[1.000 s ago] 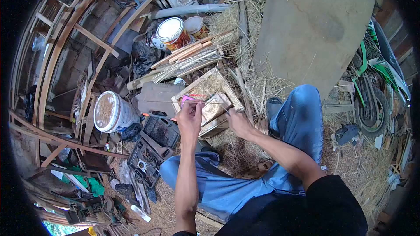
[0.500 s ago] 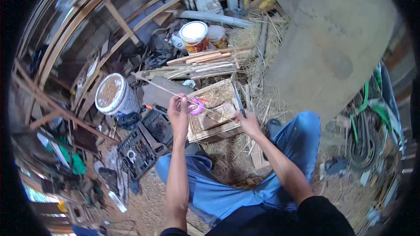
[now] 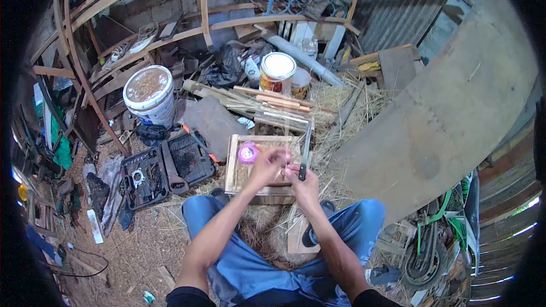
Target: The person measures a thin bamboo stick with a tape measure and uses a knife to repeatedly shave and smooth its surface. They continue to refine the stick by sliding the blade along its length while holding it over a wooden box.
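Observation:
My right hand point(image 3: 305, 187) is closed around the black handle of a knife point(image 3: 307, 148), whose blade points away from me. Its fingertips meet those of my left hand point(image 3: 270, 166), which is blurred by motion. A thin strip of wood or bamboo point(image 3: 288, 122), smeared into a pale upright streak, rises from between my hands. Both hands are over a shallow wooden box point(image 3: 232, 165) standing between my legs, with straw-like shavings around it. Inside the box, left of my fingers, lies a pink round object point(image 3: 248, 153) with a pale centre.
Left of the box are an open black tool case point(image 3: 142, 185) and a handsaw point(image 3: 173, 173). A white bucket point(image 3: 149, 94) stands behind them. Wood strips point(image 3: 273, 102) and a paint can point(image 3: 277, 72) are beyond the box. A large board point(image 3: 426, 125) leans at right.
My view has shifted. My left hand has come over to my right hand, and the strip has swung from a diagonal to nearly upright. The knife stays in my right hand.

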`<state>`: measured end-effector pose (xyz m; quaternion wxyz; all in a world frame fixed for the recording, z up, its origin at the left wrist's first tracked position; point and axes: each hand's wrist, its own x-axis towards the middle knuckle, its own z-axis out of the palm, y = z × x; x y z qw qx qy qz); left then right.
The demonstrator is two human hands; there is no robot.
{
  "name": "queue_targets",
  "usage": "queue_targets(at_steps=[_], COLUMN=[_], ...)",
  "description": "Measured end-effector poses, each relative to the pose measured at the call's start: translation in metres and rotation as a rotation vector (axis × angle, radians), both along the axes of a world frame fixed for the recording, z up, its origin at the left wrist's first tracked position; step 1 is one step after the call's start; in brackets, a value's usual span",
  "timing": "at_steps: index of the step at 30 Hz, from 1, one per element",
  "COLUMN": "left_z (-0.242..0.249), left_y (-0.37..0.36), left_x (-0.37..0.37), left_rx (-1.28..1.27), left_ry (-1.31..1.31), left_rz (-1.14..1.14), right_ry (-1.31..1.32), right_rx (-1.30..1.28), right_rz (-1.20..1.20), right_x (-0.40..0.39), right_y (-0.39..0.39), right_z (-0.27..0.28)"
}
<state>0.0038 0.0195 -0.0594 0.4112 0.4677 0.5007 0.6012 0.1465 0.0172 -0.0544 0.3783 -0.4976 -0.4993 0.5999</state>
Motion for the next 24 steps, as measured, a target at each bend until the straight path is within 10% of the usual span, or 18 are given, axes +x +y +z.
queue_targets(at_steps=[8,10,15,24], left_z=[0.023,0.027,0.009,0.003], left_y=[0.004,-0.001,0.005,-0.009], left_x=[-0.012,-0.012,-0.001,0.002], left_rx=[-0.011,-0.073,-0.105,-0.117], left_ry=[-0.265,-0.295,-0.337,-0.363], left_rz=[0.02,-0.058,-0.083,-0.163], right_ry=[-0.474,-0.597,-0.5,-0.432], right_rx=[0.576,1.096,0.842,1.136], right_rz=[0.042,0.145,0.129,0.341], right_x=[0.02,0.03,0.018,0.015], right_y=[0.041,0.064,0.083,0.073], right_z=[0.062,0.071,0.036,0.038])
